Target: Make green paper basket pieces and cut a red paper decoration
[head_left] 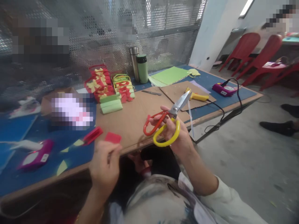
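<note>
In my left hand [105, 166] a small red rectangular piece [113, 137], paper or felt by its look, is pinched over the table's front edge. My right hand [178, 137] holds scissors [181, 104] with one red and one yellow handle, blades pointing up and away to the right. The blades look closed together. Left of the red piece lies a small red box-like item [92, 135]. Beyond my hands stand a pale green folded piece [111, 104] and rows of small red bags with yellow bows [99, 82].
A glue gun [198, 96] with yellow body lies on cardboard, its cord trailing right. Purple power boxes [224, 89] sit at both sides. A green bottle [142, 69], a steel flask [135, 62] and green sheets [170, 75] are at the back. Red chairs [243, 49] stand right.
</note>
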Action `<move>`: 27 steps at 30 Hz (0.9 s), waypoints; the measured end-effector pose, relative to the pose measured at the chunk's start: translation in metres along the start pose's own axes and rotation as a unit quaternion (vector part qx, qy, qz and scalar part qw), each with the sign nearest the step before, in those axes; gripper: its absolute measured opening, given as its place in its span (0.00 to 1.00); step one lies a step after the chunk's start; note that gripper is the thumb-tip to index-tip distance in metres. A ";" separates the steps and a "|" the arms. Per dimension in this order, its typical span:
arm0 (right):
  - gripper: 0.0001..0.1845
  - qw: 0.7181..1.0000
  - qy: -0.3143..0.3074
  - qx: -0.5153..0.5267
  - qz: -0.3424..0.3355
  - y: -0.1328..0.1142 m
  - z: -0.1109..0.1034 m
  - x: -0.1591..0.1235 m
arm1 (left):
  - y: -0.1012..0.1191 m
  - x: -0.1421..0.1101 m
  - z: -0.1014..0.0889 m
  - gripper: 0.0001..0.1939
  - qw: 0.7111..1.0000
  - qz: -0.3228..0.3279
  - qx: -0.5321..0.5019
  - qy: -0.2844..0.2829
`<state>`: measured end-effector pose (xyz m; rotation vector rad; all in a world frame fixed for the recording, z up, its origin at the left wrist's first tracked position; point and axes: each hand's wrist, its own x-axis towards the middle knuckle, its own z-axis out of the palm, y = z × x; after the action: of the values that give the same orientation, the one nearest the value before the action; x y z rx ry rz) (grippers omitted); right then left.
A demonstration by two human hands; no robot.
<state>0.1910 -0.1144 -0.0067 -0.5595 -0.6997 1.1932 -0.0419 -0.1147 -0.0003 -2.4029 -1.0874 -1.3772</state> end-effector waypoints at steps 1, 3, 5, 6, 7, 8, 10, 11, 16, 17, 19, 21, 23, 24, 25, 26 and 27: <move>0.24 1.000 -0.015 0.004 0.006 0.000 0.001 0.000 | 0.005 -0.001 0.002 0.06 0.999 -0.027 -0.032 -0.017; 0.26 0.999 -0.036 0.008 0.011 0.001 0.001 -0.002 | 0.016 -0.003 0.009 0.10 0.990 -0.088 -0.097 -0.060; 0.28 0.998 -0.056 0.008 0.023 0.002 -0.001 -0.004 | 0.024 -0.003 0.019 0.14 0.969 -0.165 -0.157 -0.100; 0.29 0.997 -0.068 0.007 0.036 0.002 -0.003 -0.005 | 0.026 -0.002 0.023 0.15 0.953 -0.207 -0.188 -0.113; 0.29 0.995 -0.080 0.006 0.053 0.001 -0.005 -0.007 | 0.027 -0.001 0.027 0.16 0.936 -0.249 -0.219 -0.121; 0.30 0.993 -0.090 0.004 0.071 0.001 -0.007 -0.008 | 0.026 0.001 0.030 0.17 0.916 -0.288 -0.249 -0.127; 0.30 0.989 -0.100 0.000 0.104 0.002 -0.011 -0.010 | 0.023 0.006 0.035 0.19 0.876 -0.354 -0.305 -0.124; 0.30 0.988 -0.106 0.001 0.116 0.003 -0.013 -0.011 | 0.021 0.008 0.037 0.19 0.858 -0.375 -0.330 -0.117; 0.31 0.968 -0.181 0.036 0.170 0.014 -0.015 -0.018 | 0.020 0.021 0.037 0.15 0.837 -0.356 -0.405 -0.095; 0.32 0.966 -0.185 0.036 0.179 0.015 -0.015 -0.020 | 0.022 0.021 0.034 0.13 0.843 -0.339 -0.403 -0.112; 0.33 0.969 -0.166 0.021 0.181 0.014 -0.015 -0.024 | 0.026 0.016 0.025 0.12 0.848 -0.296 -0.384 -0.213; 0.32 0.980 -0.127 -0.007 0.154 0.008 -0.017 -0.027 | 0.028 0.002 0.014 0.13 0.835 -0.223 -0.336 -0.375; 0.28 0.988 -0.098 -0.041 0.115 0.000 -0.022 -0.029 | 0.026 -0.019 0.001 0.13 0.815 -0.140 -0.242 -0.506; 0.27 0.990 -0.089 -0.057 0.098 -0.003 -0.025 -0.029 | 0.023 -0.031 -0.007 0.12 0.818 -0.115 -0.175 -0.536; 0.26 0.991 -0.077 -0.073 0.082 -0.006 -0.028 -0.028 | 0.018 -0.043 -0.014 0.10 0.823 -0.102 -0.101 -0.549; 0.25 0.992 -0.062 -0.088 0.069 -0.008 -0.032 -0.028 | 0.013 -0.054 -0.022 0.08 0.830 -0.107 -0.023 -0.547; 0.25 0.992 -0.043 -0.100 0.055 -0.008 -0.035 -0.027 | 0.008 -0.062 -0.030 0.06 0.835 -0.116 0.050 -0.535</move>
<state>0.2164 -0.1439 -0.0294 -0.7253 -0.8786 1.2639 -0.0763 -0.1658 -0.0322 -3.0143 -1.6061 0.1876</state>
